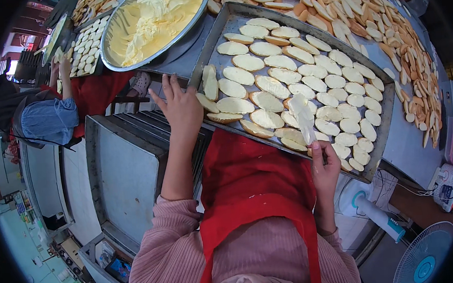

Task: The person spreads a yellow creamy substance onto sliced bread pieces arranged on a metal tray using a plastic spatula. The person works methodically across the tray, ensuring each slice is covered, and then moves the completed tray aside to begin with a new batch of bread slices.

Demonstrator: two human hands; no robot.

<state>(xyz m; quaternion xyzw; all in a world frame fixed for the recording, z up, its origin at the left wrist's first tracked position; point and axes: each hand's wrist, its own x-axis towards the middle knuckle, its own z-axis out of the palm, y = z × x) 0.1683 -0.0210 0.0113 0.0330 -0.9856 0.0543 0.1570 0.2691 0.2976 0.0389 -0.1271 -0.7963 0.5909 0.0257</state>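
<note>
A metal baking tray (221, 22) lies before me, covered with rows of oval bread slices (248, 62) topped with pale yellow cream. My right hand (325, 167) is closed on the lower end of a cream-smeared spreading knife (303, 117), at the tray's near edge. The knife's blade reaches up over slices in the middle of the tray. At the tray's left side, my left hand (179, 104) has its fingers stretched and apart, holding nothing. Whether its palm touches the tray rim, I cannot tell.
A large metal bowl (106, 54) of yellow cream stands beyond my left hand. Heaps of plain bread slices (333, 15) lie behind and right. A co-worker in a denim sleeve (49, 118) works at another tray, far left. Racked trays (127, 173) stand left; a fan (425, 264) is lower right.
</note>
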